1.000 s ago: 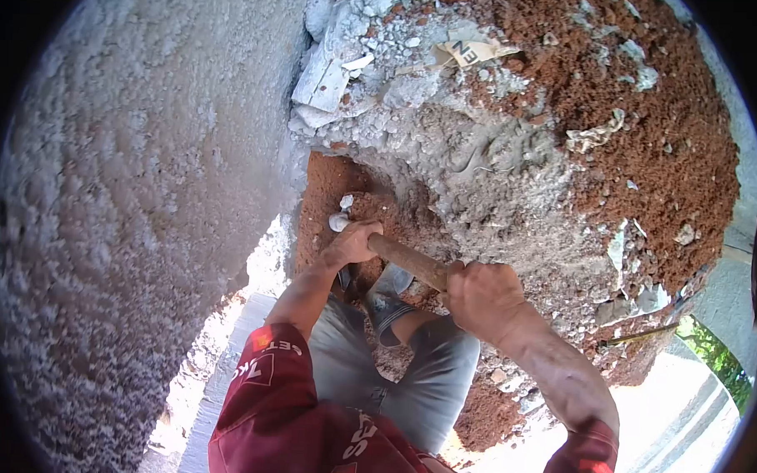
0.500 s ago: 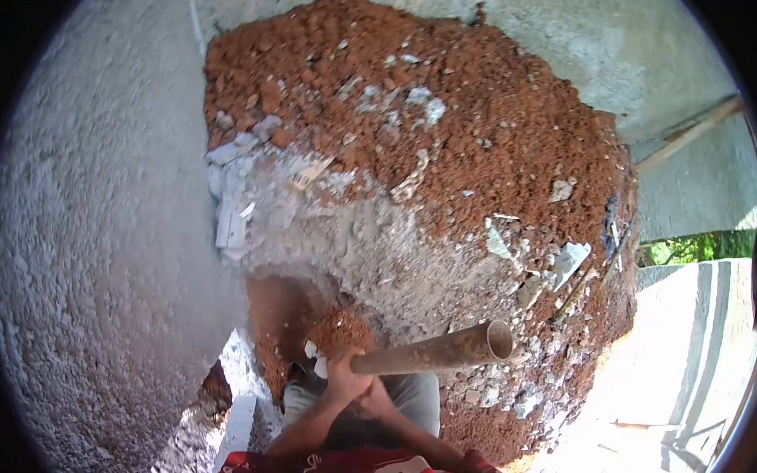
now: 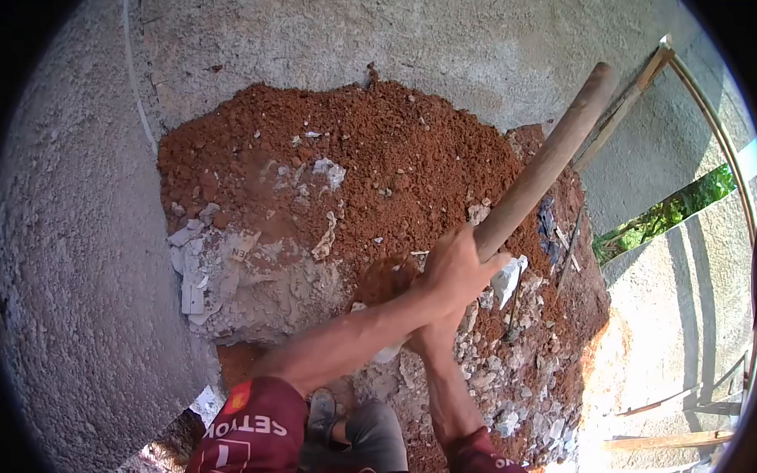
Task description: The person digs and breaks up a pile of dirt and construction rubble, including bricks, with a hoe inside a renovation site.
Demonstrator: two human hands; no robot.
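A long wooden tool handle (image 3: 548, 163) slants up to the right above the dirt heap, its free end near the wall. My left hand (image 3: 461, 260) is closed around it, with the left forearm crossing in front of my body. Below and partly behind it, my right hand (image 3: 434, 326) is closed at the lower part of the handle, its fingers mostly hidden. The tool's working end cannot be made out clearly; a blurred reddish-brown shape shows left of my hands. Red soil (image 3: 423, 146) and grey rubble (image 3: 285, 292) lie around and beneath the tool.
A rough grey wall (image 3: 78, 251) rises close on the left, and another wall (image 3: 343, 43) stands behind the heap. Broken pieces (image 3: 506, 283) and stones litter the right side. Wooden strips (image 3: 663, 442) lie at lower right. My shoe (image 3: 322, 410) stands on the ground below.
The handle has swung up and to the right, from pointing towards me to slanting across the heap. Both hands have moved forward and right with it. The view has tilted upward.
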